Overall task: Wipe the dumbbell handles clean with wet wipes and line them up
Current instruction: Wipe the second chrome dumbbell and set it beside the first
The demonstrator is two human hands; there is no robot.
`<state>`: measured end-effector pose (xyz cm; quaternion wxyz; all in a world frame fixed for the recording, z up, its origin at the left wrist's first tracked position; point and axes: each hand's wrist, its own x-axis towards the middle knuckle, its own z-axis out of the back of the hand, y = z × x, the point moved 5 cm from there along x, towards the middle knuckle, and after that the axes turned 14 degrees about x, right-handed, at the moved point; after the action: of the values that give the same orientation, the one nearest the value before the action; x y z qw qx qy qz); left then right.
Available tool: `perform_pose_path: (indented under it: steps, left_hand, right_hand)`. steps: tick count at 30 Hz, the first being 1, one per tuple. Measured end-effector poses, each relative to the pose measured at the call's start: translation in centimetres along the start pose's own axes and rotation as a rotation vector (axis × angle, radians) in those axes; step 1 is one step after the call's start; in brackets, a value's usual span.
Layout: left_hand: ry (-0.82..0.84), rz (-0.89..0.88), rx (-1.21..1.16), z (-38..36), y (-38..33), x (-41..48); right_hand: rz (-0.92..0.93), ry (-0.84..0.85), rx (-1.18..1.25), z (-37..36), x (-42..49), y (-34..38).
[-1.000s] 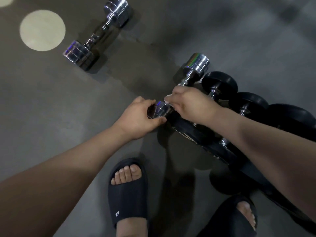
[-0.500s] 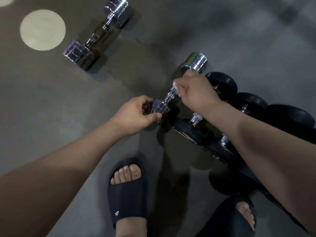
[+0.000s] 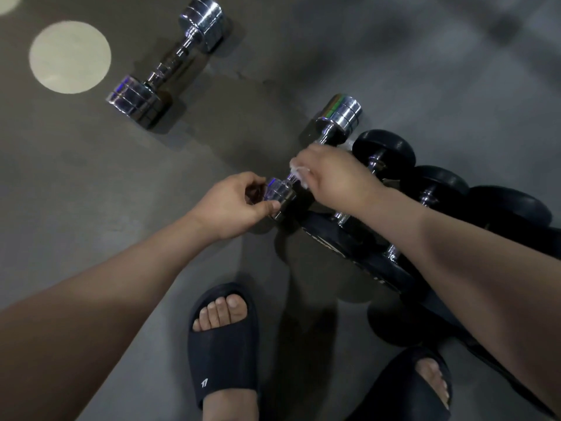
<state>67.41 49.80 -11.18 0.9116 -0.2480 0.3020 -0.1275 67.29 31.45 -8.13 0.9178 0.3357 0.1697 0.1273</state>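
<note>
Wipe [image 3: 299, 174] in right hand [image 3: 337, 177] on dumbbell [image 3: 339, 117] handle; left hand [image 3: 233, 205] grips its end

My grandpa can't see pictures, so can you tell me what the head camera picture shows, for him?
A person's right hand holds a white wet wipe on the handle of a chrome dumbbell on the floor, while the left hand grips its near end. Black dumbbells lie in a row beside it; a second chrome dumbbell lies apart, farther away.

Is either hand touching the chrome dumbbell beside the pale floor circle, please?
No, that far dumbbell lies apart, while the left hand grips the nearer chrome dumbbell and the right hand holds a wet wipe to it.
</note>
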Motion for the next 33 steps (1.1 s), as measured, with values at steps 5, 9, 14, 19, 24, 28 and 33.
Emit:
perform_pose_path:
  steps: [5, 9, 14, 19, 24, 28, 33]
  left_hand:
    - [-0.012, -0.018, -0.011, -0.2, 0.4, 0.0]
    - [-0.014, -0.021, -0.009, -0.1, 0.3, 0.1]
    - [-0.022, -0.028, -0.015, -0.1, 0.2, 0.0]
    - [-0.014, -0.013, -0.06, -0.3, 0.4, 0.0]
    - [-0.003, -0.004, -0.071, -0.2, 0.5, 0.0]
    - [-0.004, -0.005, -0.059, -0.2, 0.6, 0.1]
    - [-0.005, -0.008, -0.067, -0.2, 0.7, 0.1]
  right_hand:
    - [-0.227, -0.353, -0.007, 1.6, 0.2, -3.3]
    - [-0.098, -0.142, 0.068, -0.4, -0.1, -1.2]
    - [-0.284, -0.397, 0.04, 2.2, 0.8, -3.4]
    - [-0.267, -0.455, 0.161, 1.2, 1.0, -3.7]
    - [-0.268, -0.431, 0.139, 1.8, 0.8, -3.8]
    - [-0.299, -0.425, 0.086, 1.8, 0.9, -3.6]
    - [-0.224, -0.473, 0.118, 1.9, 0.1, -2.5]
